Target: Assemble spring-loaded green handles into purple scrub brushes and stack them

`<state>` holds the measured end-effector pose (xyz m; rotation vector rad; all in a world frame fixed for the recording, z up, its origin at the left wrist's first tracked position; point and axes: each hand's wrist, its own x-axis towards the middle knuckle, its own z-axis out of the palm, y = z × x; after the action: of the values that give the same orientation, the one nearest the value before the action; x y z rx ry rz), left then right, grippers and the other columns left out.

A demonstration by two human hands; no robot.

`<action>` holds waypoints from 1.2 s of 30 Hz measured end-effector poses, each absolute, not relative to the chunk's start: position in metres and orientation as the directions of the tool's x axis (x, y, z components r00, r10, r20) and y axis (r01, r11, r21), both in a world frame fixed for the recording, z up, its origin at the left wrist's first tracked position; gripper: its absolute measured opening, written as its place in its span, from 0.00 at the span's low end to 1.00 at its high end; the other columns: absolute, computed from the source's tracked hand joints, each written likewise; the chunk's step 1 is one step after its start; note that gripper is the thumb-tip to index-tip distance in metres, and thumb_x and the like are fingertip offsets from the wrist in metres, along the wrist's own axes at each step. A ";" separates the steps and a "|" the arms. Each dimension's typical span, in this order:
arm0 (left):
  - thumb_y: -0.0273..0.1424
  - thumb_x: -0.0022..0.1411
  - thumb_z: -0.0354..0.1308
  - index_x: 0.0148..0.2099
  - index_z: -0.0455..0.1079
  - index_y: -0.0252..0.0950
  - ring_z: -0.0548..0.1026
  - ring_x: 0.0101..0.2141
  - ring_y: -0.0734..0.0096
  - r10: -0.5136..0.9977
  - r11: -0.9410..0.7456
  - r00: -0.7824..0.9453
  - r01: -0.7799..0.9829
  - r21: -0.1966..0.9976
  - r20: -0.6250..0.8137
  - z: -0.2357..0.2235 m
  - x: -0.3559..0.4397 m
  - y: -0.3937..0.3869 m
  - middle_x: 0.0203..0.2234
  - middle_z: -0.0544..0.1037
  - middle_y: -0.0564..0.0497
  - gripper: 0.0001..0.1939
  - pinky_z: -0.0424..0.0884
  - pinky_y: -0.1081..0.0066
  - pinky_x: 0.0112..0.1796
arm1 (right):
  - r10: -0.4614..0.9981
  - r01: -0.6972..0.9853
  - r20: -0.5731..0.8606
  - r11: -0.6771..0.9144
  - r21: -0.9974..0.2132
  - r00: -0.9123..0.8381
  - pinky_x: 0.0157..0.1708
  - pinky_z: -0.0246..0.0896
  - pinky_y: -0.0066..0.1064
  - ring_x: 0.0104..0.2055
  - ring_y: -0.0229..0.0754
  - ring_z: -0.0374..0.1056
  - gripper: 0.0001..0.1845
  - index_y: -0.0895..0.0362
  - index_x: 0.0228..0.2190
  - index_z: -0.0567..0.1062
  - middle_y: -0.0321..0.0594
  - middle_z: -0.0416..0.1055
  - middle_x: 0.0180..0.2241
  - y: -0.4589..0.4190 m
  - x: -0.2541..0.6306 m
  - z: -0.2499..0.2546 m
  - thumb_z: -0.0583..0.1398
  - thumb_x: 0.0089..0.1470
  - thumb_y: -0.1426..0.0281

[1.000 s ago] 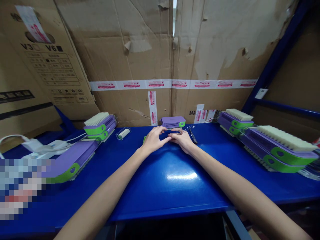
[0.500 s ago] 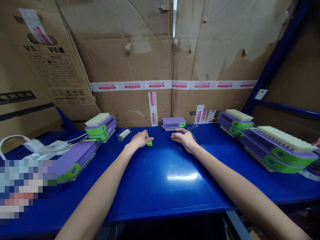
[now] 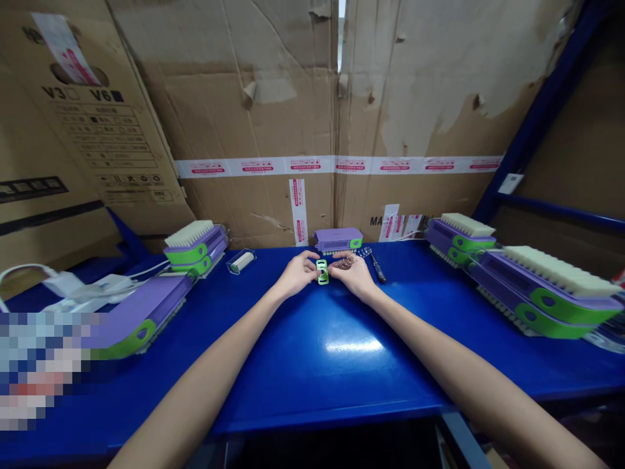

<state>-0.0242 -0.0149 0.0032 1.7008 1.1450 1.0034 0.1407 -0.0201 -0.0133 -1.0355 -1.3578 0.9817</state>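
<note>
Above the blue tabletop (image 3: 273, 365), a small bright green plastic piece (image 3: 321, 263) with slots stands upright between my hands. My left hand (image 3: 297, 273) pinches it from the left side, fingers closed. On the other side my right hand (image 3: 359, 277) is closed around a thin metal wire coil (image 3: 365, 252), whose loops show at the fingers and past the knuckles. The right fingertips are close to the green piece; I cannot tell if they touch it. A dark-handled slim tool (image 3: 379, 270) lies just right of my right hand. Behind both hands sits a purple block-shaped unit (image 3: 336, 240).
A clear case with a pale bar (image 3: 241, 261) lies left of my hands. Stacked purple and green units with cream bristly pads stand left (image 3: 195, 251) and right (image 3: 551, 299). White cables and adapters (image 3: 92, 290) lie far left. A cardboard wall (image 3: 254, 130) closes the back.
My left hand has moved right and lifted the green piece from the table, turning it upright. My right hand has come closer to it with the coil, uncovering the dark-handled tool.
</note>
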 end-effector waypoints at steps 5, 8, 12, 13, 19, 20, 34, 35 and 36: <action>0.22 0.50 0.62 0.45 0.66 0.31 0.73 0.24 0.76 0.938 -0.300 0.248 0.223 0.928 0.243 -0.002 -0.016 -0.017 0.22 0.72 0.56 0.18 0.69 0.76 0.27 | 0.948 0.139 0.317 0.314 -0.939 0.000 0.34 0.67 0.34 0.29 0.41 0.71 0.17 0.56 0.32 0.70 0.34 0.75 0.24 -0.020 0.142 -0.014 0.64 0.34 0.68; 0.23 0.51 0.62 0.48 0.67 0.30 0.75 0.28 0.75 0.932 -0.304 0.262 0.192 0.933 0.250 -0.003 -0.013 -0.019 0.26 0.75 0.52 0.20 0.72 0.74 0.32 | 0.941 0.181 0.337 0.329 -0.927 0.018 0.33 0.67 0.33 0.29 0.41 0.72 0.16 0.55 0.32 0.71 0.34 0.75 0.25 -0.019 0.143 -0.014 0.63 0.35 0.69; 0.20 0.48 0.63 0.52 0.66 0.29 0.77 0.30 0.73 0.925 -0.302 0.288 0.169 0.938 0.246 -0.004 -0.011 -0.020 0.29 0.77 0.50 0.27 0.73 0.71 0.36 | 0.937 0.177 0.347 0.337 -0.925 0.030 0.31 0.66 0.32 0.28 0.41 0.71 0.15 0.55 0.31 0.71 0.33 0.75 0.24 -0.019 0.143 -0.016 0.63 0.35 0.69; 0.19 0.47 0.63 0.52 0.66 0.29 0.77 0.30 0.73 0.926 -0.307 0.284 0.175 0.936 0.250 -0.005 -0.010 -0.020 0.29 0.77 0.50 0.28 0.73 0.71 0.36 | 0.938 0.166 0.344 0.336 -0.927 0.026 0.31 0.66 0.32 0.28 0.41 0.71 0.15 0.54 0.31 0.71 0.33 0.75 0.24 -0.019 0.143 -0.016 0.63 0.35 0.69; 0.17 0.48 0.60 0.51 0.67 0.29 0.76 0.27 0.74 0.935 -0.297 0.255 0.172 0.939 0.249 -0.002 -0.009 -0.022 0.27 0.75 0.52 0.25 0.73 0.73 0.33 | 0.940 0.153 0.341 0.335 -0.930 0.017 0.33 0.66 0.33 0.29 0.41 0.71 0.15 0.55 0.31 0.71 0.34 0.75 0.25 -0.020 0.141 -0.015 0.64 0.35 0.69; 0.17 0.48 0.60 0.50 0.67 0.29 0.76 0.27 0.75 0.936 -0.295 0.250 0.166 0.941 0.249 -0.001 -0.009 -0.022 0.27 0.74 0.53 0.25 0.72 0.73 0.33 | 0.939 0.143 0.342 0.337 -0.931 0.017 0.33 0.66 0.33 0.29 0.41 0.71 0.15 0.55 0.31 0.72 0.34 0.75 0.25 -0.020 0.141 -0.015 0.64 0.35 0.69; 0.17 0.47 0.56 0.48 0.69 0.30 0.71 0.23 0.78 0.961 -0.247 0.160 0.142 0.959 0.224 -0.004 -0.009 -0.019 0.24 0.72 0.54 0.23 0.68 0.77 0.26 | 0.894 0.188 0.446 0.445 -0.875 -0.043 0.31 0.64 0.29 0.29 0.39 0.70 0.15 0.55 0.31 0.73 0.34 0.74 0.26 -0.020 0.139 -0.017 0.66 0.39 0.64; 0.17 0.47 0.56 0.48 0.69 0.30 0.71 0.23 0.78 0.963 -0.242 0.155 0.142 0.960 0.220 -0.004 -0.008 -0.019 0.24 0.72 0.54 0.23 0.68 0.77 0.26 | 0.889 0.203 0.455 0.455 -0.867 -0.048 0.31 0.65 0.29 0.29 0.39 0.70 0.15 0.55 0.31 0.73 0.35 0.74 0.26 -0.020 0.140 -0.018 0.66 0.39 0.63; 0.17 0.47 0.56 0.48 0.69 0.29 0.71 0.23 0.78 0.965 -0.237 0.152 0.144 0.961 0.215 -0.004 -0.008 -0.019 0.25 0.72 0.54 0.23 0.68 0.77 0.25 | 0.884 0.218 0.464 0.463 -0.859 -0.053 0.32 0.65 0.30 0.29 0.39 0.70 0.15 0.56 0.32 0.73 0.35 0.74 0.27 -0.019 0.140 -0.019 0.66 0.39 0.63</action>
<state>-0.0083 -0.0195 -0.0037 1.5598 1.1057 1.1901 0.1404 -0.0187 -0.0190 -0.9921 -1.5609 0.7237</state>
